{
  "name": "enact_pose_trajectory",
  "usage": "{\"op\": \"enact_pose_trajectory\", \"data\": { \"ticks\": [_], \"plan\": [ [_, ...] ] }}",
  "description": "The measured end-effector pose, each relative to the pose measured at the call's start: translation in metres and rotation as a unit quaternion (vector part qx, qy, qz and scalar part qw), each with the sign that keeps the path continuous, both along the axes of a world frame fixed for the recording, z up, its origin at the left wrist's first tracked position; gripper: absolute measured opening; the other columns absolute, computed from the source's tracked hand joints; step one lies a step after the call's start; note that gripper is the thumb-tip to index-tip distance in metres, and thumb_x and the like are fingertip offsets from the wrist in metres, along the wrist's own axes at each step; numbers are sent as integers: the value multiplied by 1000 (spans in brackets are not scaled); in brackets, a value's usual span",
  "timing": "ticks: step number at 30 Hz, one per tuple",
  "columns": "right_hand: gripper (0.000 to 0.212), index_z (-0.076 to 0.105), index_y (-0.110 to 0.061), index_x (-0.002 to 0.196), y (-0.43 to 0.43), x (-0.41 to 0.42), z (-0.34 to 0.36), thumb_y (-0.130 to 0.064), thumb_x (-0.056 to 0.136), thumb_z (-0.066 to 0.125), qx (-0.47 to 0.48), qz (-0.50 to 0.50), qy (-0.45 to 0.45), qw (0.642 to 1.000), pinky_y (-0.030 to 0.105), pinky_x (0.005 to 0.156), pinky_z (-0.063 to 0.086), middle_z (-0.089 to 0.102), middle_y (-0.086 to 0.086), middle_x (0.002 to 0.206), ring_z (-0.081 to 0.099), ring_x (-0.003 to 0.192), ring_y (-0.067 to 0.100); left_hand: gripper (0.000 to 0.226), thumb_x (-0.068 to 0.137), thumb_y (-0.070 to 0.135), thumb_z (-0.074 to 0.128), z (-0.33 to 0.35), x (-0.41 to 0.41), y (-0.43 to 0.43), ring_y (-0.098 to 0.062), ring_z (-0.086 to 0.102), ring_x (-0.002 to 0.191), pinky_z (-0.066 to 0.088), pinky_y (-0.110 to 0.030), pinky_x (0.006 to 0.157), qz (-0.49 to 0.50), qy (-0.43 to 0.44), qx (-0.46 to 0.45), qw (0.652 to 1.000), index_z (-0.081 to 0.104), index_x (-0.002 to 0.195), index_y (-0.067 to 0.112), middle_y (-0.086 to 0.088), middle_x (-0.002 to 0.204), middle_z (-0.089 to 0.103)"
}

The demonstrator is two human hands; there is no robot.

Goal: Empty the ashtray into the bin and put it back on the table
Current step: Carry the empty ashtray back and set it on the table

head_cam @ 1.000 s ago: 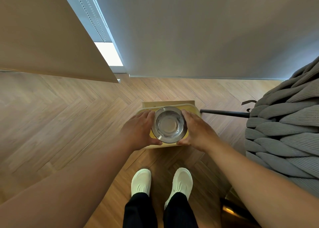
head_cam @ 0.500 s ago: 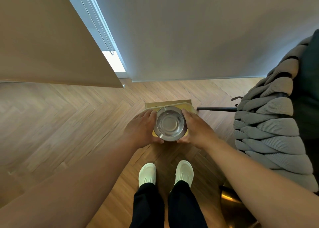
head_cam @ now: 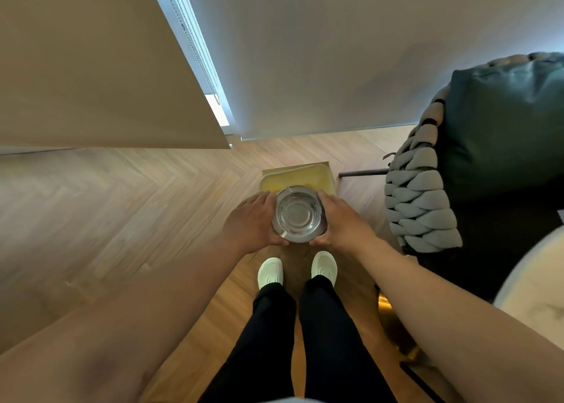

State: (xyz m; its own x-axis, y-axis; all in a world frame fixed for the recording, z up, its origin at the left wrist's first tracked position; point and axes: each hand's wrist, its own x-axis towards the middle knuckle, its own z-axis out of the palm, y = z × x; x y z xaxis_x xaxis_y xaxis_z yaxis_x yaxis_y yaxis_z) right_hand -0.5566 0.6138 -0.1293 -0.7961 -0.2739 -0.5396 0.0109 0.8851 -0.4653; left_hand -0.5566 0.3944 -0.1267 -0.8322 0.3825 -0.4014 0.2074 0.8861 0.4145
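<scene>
Both hands, left hand and right hand, clasp the level ashtray by its sides, just nearer than the bin on the floor.

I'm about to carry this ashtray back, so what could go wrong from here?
The ashtray is held only at its rim between the left hand and right hand; smooth metal could slip and drop onto the bin or shoes. Turning right, an arm may brush the chair.
</scene>
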Motion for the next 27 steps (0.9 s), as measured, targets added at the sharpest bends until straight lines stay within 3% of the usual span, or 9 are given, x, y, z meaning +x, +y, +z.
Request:
{"op": "enact_pose_trajectory", "data": {
  "ticks": [9, 17, 21, 27],
  "plan": [
    [111, 27, -16, 146, -7, 56, 94, -38, 59, 91, -10, -24, 27, 999, 40, 103, 43, 50, 6, 138, 44, 129, 25, 87, 54, 63, 83, 87, 48, -8, -18, 52, 109, 41, -29, 81, 10, 22, 30, 999, 45, 119, 19, 5, 118, 54],
    [107, 28, -22, 142, -3, 91, 125, -39, 57, 92, -17, -51, 64, 996, 38, 103, 44, 52, 1, 135, 46, 127, 20, 89, 54, 67, 80, 116, 71, -10, -17, 54, 107, 48, -30, 83, -19, 57, 47, 997, 45, 123, 22, 5, 120, 56],
    [109, 27, -22, 145, 0, 108, 127, -40, 59, 91, -1, -72, 64, 995, 43, 103, 47, 51, 0, 136, 48, 125, 20, 88, 54, 67, 81, 117, 76, -5, -15, 54, 103, 50, -30, 81, -42, 56, 53, 996, 44, 122, 24, 6, 119, 57],
    [94, 34, -29, 131, 9, 141, 126, -38, 57, 91, -8, -132, 69, 989, 44, 98, 49, 54, -2, 127, 52, 118, 20, 98, 53, 67, 81, 116, 81, 7, -16, 53, 112, 49, -33, 90, -104, 31, 52, 993, 41, 131, 24, 5, 128, 55]
  ]
}}
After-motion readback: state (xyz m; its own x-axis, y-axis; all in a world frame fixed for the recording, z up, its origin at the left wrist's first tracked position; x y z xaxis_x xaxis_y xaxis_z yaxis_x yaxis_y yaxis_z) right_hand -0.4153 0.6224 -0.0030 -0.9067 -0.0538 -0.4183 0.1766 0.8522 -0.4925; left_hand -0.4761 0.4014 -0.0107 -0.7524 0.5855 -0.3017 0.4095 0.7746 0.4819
